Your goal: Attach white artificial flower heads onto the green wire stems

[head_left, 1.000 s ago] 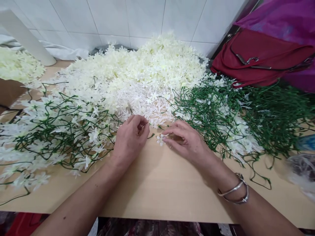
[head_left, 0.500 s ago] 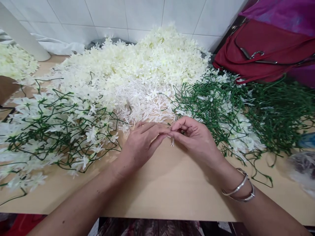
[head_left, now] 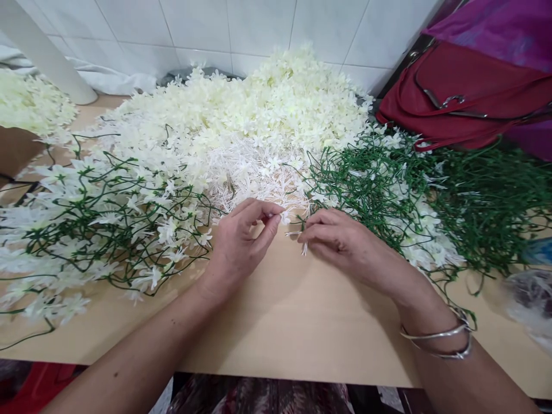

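Left hand point(head_left: 240, 242) pinches white flower point(head_left: 285, 217) at fingertips point(head_left: 273, 222).

Far beyond the grip of the left hand point(head_left: 241, 247) rises a white tiled wall point(head_left: 263, 26). Beyond and well left of that grip, a thick white tube point(head_left: 49, 52) stands before a rumpled white cloth point(head_left: 116, 77). Beyond and far right sits a red handbag point(head_left: 474, 95) against purple plastic point(head_left: 504, 31). A clear plastic bag point(head_left: 532, 296) lies far right. Nearer than the grip, leftward, a red plastic stool point(head_left: 38, 388) partly shows below the table point(head_left: 280, 339).
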`<state>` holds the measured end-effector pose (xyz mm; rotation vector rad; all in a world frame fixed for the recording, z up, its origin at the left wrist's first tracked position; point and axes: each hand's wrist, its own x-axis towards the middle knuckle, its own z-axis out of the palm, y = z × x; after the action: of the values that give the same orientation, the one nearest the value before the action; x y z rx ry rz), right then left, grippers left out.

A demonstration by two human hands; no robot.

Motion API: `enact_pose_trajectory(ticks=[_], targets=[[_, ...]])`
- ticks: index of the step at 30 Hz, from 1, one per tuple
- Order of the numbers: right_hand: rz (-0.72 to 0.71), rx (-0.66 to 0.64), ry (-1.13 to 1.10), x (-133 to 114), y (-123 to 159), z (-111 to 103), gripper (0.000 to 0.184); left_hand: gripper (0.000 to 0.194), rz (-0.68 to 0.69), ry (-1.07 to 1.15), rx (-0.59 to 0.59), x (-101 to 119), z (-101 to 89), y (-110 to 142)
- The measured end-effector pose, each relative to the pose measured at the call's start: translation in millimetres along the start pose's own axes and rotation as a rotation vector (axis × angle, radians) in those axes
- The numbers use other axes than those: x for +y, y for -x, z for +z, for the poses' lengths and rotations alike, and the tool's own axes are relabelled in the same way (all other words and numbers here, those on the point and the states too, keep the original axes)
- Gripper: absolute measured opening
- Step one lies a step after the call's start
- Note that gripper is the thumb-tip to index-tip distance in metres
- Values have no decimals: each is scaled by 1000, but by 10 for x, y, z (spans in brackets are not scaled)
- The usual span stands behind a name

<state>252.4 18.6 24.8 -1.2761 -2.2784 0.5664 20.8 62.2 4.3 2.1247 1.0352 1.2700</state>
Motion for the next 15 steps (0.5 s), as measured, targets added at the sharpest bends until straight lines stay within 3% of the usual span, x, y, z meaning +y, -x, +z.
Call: enact_pose_trajectory(ticks=[2, 5, 8, 12, 15], targets=[[-31, -67, 78, 5, 2, 3, 18, 7, -63, 2, 12, -1, 4, 1], [-46, -47, 102, 7, -17, 70, 18, 11, -180, 39, 2, -10, 13, 9], [-38, 142, -30, -5, -41, 162, 15, 20, -287, 147, -18, -19, 24, 18], [76, 458, -342, -87, -67, 249, 8, 24, -362, 310, -32, -14, 40, 24], [105, 593, -524, -160, -80, 275, 9, 25, -401, 421, -51, 4, 50, 23]])
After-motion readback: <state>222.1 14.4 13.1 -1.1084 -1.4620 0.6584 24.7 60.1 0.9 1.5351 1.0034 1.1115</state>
